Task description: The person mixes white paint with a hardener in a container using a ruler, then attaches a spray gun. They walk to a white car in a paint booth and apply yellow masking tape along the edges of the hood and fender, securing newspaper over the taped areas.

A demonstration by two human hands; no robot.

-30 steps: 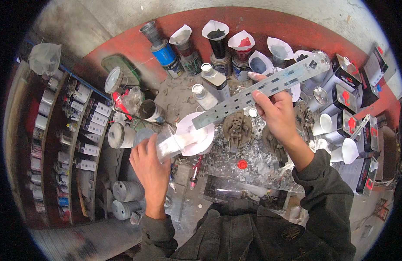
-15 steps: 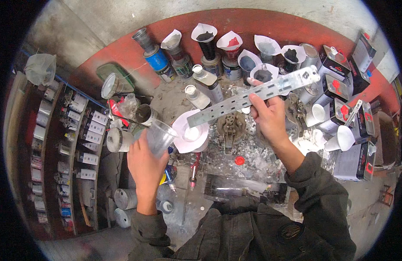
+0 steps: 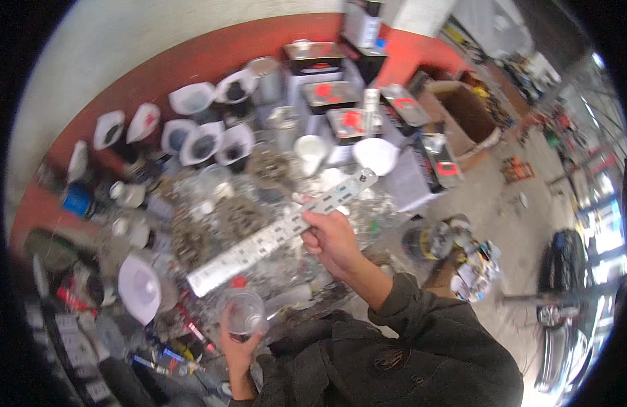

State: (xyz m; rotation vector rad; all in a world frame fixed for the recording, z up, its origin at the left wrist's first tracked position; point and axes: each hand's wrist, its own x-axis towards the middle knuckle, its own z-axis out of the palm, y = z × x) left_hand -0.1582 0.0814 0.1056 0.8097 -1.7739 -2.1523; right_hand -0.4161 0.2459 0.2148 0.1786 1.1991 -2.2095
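Observation:
My left hand (image 3: 240, 346) is wrapped round a clear plastic cup (image 3: 245, 313), low in front of my body. Its open mouth faces up, and I make out no contents. Pinched in my right hand (image 3: 330, 239) is a long, flat, slotted metal strip (image 3: 232, 263), like a mixing ruler, slanting across the bench. The strip's lower end is just above and left of the cup, apart from it. To the left stands a white paper strainer (image 3: 138, 288) set in a container. A small red cap (image 3: 239, 281) lies on the bench near the cup's rim.
Several paper strainers (image 3: 203, 142) with dark residue stand on cans along the red wall. Metal tins (image 3: 330, 93) with red caps crowd the back right, beside a white cup (image 3: 310, 150). A cardboard box (image 3: 459, 112) sits beyond. The paint-stained bench (image 3: 289, 261) ends near my jacket.
My view has swung to the right, blurring the picture. The cup has come in close to my body, and the strip has swung lower. Both hands keep their holds.

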